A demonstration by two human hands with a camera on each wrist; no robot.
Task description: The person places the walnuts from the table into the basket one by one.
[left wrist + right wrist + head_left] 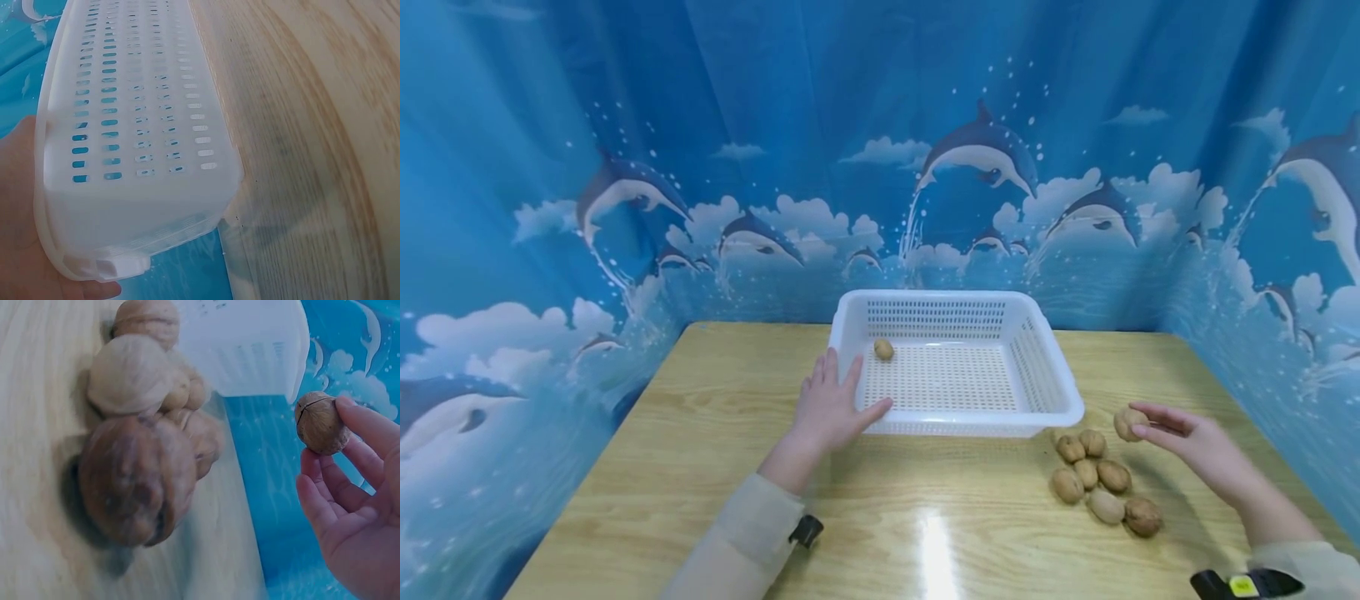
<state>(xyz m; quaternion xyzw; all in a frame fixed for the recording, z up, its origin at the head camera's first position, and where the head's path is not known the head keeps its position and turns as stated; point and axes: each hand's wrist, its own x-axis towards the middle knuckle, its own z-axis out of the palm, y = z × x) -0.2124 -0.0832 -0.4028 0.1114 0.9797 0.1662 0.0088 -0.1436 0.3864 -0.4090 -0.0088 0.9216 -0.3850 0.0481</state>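
A walnut (1129, 423) is pinched between the thumb and fingers of my right hand (1202, 454), held up beyond the pile on the right. In the right wrist view this walnut (320, 423) shows a dark seam line. My left hand (829, 408) rests at the near left corner of a white plastic basket (955, 423), its fingers spread along the rim and its thumb across the front edge. One walnut (883, 349) lies inside the basket near its left wall. Several walnuts (1107, 505) lie together on the table, the nearest one (1143, 517) darker and larger.
A light wooden table (700, 467) carries everything, and the basket stands near its back edge. A blue curtain (820, 100) printed with dolphins and clouds surrounds it at the back and both sides. The loose walnuts lie by the basket's near right corner.
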